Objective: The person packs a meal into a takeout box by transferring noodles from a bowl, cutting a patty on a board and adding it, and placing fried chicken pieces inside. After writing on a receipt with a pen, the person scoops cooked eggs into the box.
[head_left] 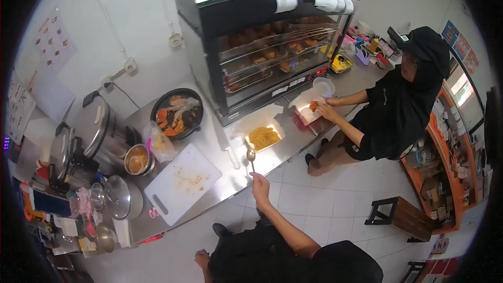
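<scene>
My right hand [260, 186] is closed around the handle of a metal spoon [251, 155], whose bowl points up and away from me. Just beyond the spoon, a white paper box [280, 132] stands unfolded on the steel counter with yellow rice [263, 138] in it. A large knife [231, 156] with a white handle lies left of the box. My left hand [202, 258] hangs low beside my body, fingers curled, and nothing shows in it.
A crumb-strewn white cutting board [184, 181], a black pan [177, 113] of food pieces and several pots line the counter's left. A glass warming cabinet [272, 47] stands behind. At right, a co-worker [390, 105] handles food over another box [309, 111]. A wooden stool [403, 217] stands on the floor.
</scene>
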Tool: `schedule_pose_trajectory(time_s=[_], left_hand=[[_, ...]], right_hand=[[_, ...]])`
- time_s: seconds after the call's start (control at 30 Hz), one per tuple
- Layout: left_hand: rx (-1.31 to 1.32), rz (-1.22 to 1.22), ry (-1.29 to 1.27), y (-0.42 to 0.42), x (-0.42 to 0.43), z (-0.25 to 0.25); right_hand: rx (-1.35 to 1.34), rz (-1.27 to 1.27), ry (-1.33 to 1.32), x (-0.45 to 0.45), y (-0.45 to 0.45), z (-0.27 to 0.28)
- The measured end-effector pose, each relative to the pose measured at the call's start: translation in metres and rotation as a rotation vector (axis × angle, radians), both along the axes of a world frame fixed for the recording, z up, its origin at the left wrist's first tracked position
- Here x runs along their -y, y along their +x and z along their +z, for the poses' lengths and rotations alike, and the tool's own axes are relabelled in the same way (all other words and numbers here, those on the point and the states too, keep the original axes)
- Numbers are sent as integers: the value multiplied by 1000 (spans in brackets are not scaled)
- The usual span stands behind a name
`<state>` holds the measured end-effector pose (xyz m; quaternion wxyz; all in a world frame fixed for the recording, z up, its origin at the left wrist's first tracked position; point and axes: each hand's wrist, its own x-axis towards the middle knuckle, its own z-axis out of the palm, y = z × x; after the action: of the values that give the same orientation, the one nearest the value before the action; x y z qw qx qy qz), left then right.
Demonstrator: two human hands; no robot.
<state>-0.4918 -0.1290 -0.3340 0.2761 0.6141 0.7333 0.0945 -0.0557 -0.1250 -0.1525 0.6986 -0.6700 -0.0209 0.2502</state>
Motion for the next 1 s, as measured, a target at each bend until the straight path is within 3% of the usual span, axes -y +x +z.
schedule_pose_trajectory(time_s=[0.03, 0.13, 0.23, 0.27, 0.3, 0.43, 0.5, 0.53, 0.57, 0.6, 0.63, 0.67, 0.73, 0.83, 0.93, 1.0], left_hand=[[195, 19, -30, -10, -11, 5], [365, 52, -46, -31, -29, 28], [373, -74, 54, -91, -32, -15], [360, -114, 69, -123, -23, -60], [347, -154, 85, -141, -18, -73], [-3, -305, -133, -197, 21, -68], [-202, -546, -150, -220, 33, -72], [-203, -593, -143, -231, 43, -79], [560, 8, -312, -231, 51, -89], [336, 100, -233, -229, 57, -99], [360, 247, -411, -221, 41, -89], [717, 639, -338, -186, 17, -7], [755, 648, -265, -159, -23, 38], [841, 577, -106, -135, -83, 69], [892, 510, 42, -118, -131, 122], [905, 482, 105, -124, -150, 137]], right_hand=[[6, 39, 2, -14, -18, 2], [86, 183, 20, -53, -82, -5], [254, 498, -2, -92, -150, -25], [228, 589, -8, -104, -174, -17], [204, 680, -12, -119, -197, -6], [234, 970, -26, -181, -277, 4], [271, 872, 250, -208, -318, -13], [264, 969, 137, -219, -331, -25], [209, 1007, -49, -226, -342, -33], [204, 1045, 118, -233, -348, -42], [265, 939, 189, -236, -360, -43], [197, 983, 120, -233, -364, -24], [147, 1027, 42, -243, -373, -2], [214, 956, -6, -249, -381, -5], [334, 963, 16, -248, -379, 28], [204, 985, 63, -210, -372, 49]])
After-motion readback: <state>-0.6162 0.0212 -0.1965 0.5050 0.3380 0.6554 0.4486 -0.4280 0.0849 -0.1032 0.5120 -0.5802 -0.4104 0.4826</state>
